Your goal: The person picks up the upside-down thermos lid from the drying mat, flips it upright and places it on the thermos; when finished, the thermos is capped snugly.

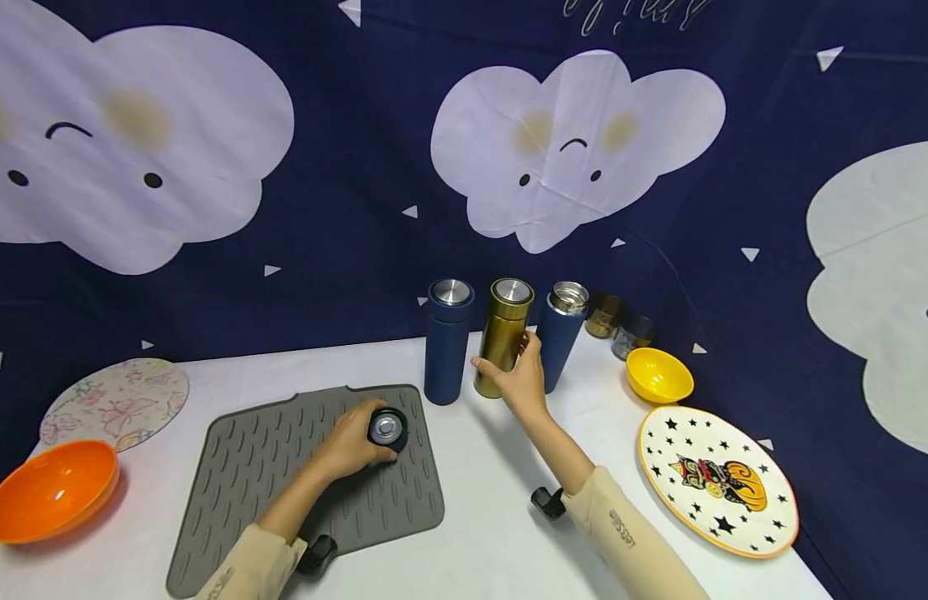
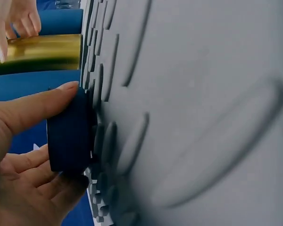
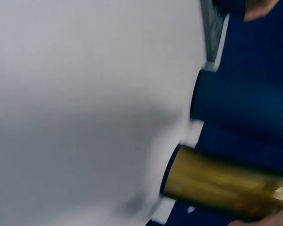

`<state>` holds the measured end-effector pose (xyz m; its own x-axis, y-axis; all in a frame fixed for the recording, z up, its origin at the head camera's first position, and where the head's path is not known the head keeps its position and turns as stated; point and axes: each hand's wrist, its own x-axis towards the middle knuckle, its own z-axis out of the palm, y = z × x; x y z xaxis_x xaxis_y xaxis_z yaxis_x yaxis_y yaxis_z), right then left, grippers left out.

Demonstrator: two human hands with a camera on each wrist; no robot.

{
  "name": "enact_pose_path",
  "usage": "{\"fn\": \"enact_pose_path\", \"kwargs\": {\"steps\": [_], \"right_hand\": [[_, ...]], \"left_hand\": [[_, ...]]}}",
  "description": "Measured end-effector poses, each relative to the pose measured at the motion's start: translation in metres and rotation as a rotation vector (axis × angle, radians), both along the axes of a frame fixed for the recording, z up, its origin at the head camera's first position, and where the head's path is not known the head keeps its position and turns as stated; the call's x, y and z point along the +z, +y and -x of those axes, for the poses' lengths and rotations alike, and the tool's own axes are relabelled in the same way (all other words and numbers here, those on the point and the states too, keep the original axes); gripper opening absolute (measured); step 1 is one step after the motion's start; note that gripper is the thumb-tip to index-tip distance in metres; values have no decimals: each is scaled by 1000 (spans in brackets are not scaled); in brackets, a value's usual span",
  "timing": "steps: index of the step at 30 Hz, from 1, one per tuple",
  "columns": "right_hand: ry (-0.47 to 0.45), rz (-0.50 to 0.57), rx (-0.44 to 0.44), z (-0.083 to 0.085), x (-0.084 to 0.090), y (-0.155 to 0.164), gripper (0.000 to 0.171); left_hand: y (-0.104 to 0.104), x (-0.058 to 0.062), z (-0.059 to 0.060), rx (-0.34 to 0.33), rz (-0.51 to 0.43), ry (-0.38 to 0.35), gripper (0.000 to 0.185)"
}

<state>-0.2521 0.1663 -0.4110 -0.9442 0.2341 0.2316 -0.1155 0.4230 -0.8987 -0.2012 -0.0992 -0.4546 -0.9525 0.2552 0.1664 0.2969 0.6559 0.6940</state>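
Note:
My left hand (image 1: 356, 443) grips a round dark blue lid (image 2: 68, 134) by its sides, low over the grey ridged mat (image 1: 246, 450). In the head view, the lid's silvery inside faces up. At the back of the table my right hand (image 1: 519, 379) is at a gold thermos bottle (image 1: 504, 333), its thumb spread across the front and its fingers by the right side. A dark blue bottle (image 1: 447, 358) with a steel-topped lid stands left of the gold one. Another blue bottle (image 1: 561, 342), lidless with a bare steel mouth, stands to the right.
An orange bowl (image 1: 54, 492) and a floral placemat (image 1: 118, 404) lie at the left. Two small jars (image 1: 604, 315), a yellow bowl (image 1: 659, 375) and a star-patterned plate (image 1: 719, 525) are at the right. A dark blue cloud-print cloth (image 1: 358, 167) hangs behind the table.

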Motion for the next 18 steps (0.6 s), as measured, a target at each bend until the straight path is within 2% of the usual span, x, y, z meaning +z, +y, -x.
{"fn": "enact_pose_path", "kwargs": {"steps": [4,6,10,15,18], "right_hand": [[-55,77,41,-31,3,-6,94],[-105,125,111,-46,5,-12,89],[-258,194,323,-71,6,-24,76],[-404,440,630,-92,4,-34,56],[-434,566,740,-100,3,-38,49]], "left_hand": [[5,8,-6,20,-21,25,75],[8,16,-14,8,-30,49,75],[18,35,-33,-36,-63,111,75],[29,53,-55,-68,-100,164,74],[33,59,-66,-76,-77,205,73]]}}
